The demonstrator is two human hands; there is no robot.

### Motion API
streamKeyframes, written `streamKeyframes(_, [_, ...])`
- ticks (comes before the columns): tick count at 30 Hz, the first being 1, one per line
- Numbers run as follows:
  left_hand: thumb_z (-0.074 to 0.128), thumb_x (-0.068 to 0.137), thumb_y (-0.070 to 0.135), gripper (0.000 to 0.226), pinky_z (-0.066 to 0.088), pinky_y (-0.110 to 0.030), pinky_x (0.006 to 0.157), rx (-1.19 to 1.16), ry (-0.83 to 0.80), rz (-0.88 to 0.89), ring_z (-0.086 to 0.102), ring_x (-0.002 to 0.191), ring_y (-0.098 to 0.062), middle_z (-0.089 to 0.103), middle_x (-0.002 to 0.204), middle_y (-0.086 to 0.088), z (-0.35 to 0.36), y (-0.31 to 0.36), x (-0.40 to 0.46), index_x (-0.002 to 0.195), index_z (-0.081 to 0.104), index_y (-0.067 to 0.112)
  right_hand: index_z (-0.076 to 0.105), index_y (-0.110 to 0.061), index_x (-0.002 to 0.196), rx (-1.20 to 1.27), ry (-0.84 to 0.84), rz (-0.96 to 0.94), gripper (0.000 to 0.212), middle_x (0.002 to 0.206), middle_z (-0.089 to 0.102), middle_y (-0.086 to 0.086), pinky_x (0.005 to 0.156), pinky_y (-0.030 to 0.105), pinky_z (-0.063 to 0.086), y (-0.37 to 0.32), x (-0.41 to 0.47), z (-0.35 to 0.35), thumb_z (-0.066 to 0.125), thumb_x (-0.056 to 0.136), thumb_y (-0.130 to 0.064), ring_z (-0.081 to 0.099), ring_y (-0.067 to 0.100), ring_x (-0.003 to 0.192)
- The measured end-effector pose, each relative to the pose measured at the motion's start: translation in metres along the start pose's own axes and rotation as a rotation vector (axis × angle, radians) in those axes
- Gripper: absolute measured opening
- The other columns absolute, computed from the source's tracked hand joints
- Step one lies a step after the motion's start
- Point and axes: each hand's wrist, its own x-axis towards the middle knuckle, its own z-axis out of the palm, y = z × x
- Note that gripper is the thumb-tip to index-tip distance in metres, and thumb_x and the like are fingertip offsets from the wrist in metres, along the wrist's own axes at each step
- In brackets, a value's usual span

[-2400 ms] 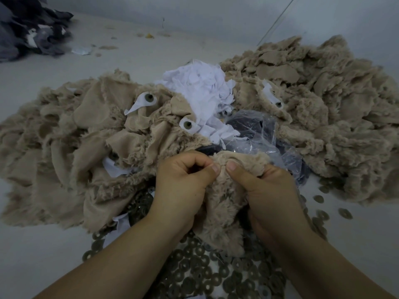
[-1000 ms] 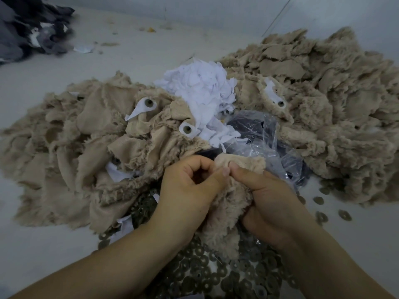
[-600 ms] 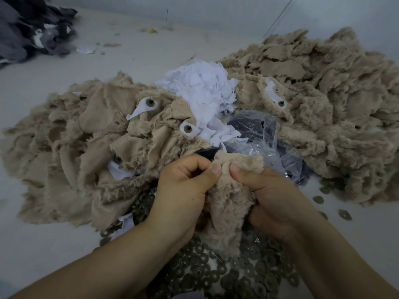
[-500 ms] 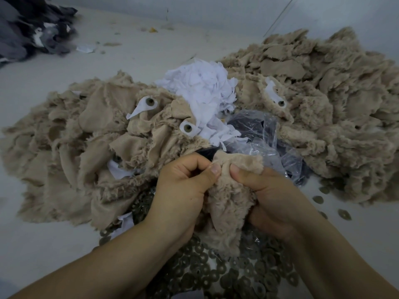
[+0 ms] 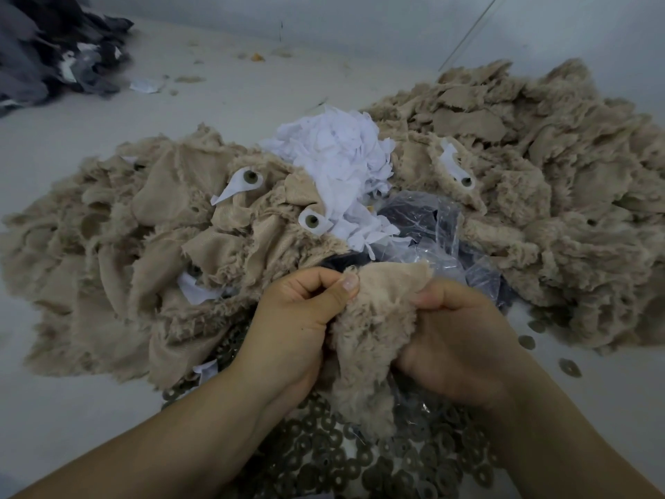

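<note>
While a person works over a pale work surface (image 5: 72, 408), both hands hold one tan plush fabric piece (image 5: 370, 340) in the middle foreground, just above a heap of grey-brown ring washers (image 5: 342, 462); the left hand (image 5: 298, 318) is curled tight, its thumb pinching the piece's upper edge against the bent fingers; the right hand (image 5: 457, 340) grasps the opposite edge, fingers wrapped behind the fur; held this way the cloth is spread between them, probably to find or open a spot for fitting a toy eye, though no eye shows in this piece. A left pile of plush pieces (image 5: 108, 264) carries several plastic eyes (image 5: 311, 220) on white backing; a right pile of plush pieces (image 5: 557, 210) spreads opposite; between them sit white fabric scraps (image 5: 338, 156) and a crumpled clear plastic bag (image 5: 428, 232); dark cloth (image 5: 43, 48) is heaped at far left.
</note>
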Motion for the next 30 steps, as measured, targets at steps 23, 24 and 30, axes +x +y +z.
streamKeyframes(23, [0.076,0.068,0.035,0.019,0.051,-0.027,0.054,0.183,-0.013,0.103,0.061,0.056,-0.014,0.068,0.064,-0.005,-0.001,0.0,-0.004,0.069,0.074,0.016,0.077,-0.005,0.092,-0.476,0.332,-0.351,0.022,0.093,0.075,0.022,0.068,0.04,0.061,0.013,0.009,-0.014,0.062,0.085,0.01,0.074,0.037,0.085])
streamKeyframes(24, [0.077,0.068,0.035,0.018,0.05,-0.027,0.053,0.22,0.001,0.128,0.06,0.055,-0.013,0.068,0.064,-0.005,-0.001,0.0,-0.004,0.069,0.074,0.017,0.077,-0.005,0.091,-0.461,0.336,-0.358,0.023,0.093,0.075,0.023,0.068,0.041,0.061,0.013,0.009,-0.015,0.061,0.084,0.01,0.074,0.038,0.085])
streamKeyframes(30, [0.074,0.077,0.029,0.008,0.047,-0.019,0.057,0.492,0.042,0.337,0.06,0.059,-0.006,0.068,0.065,0.004,-0.002,-0.003,-0.004,0.071,0.073,0.023,0.079,-0.009,0.088,-0.484,0.373,-0.447,0.021,0.086,0.075,0.022,0.066,0.043,0.061,0.016,0.008,-0.016,0.076,0.067,-0.009,0.074,0.039,0.079])
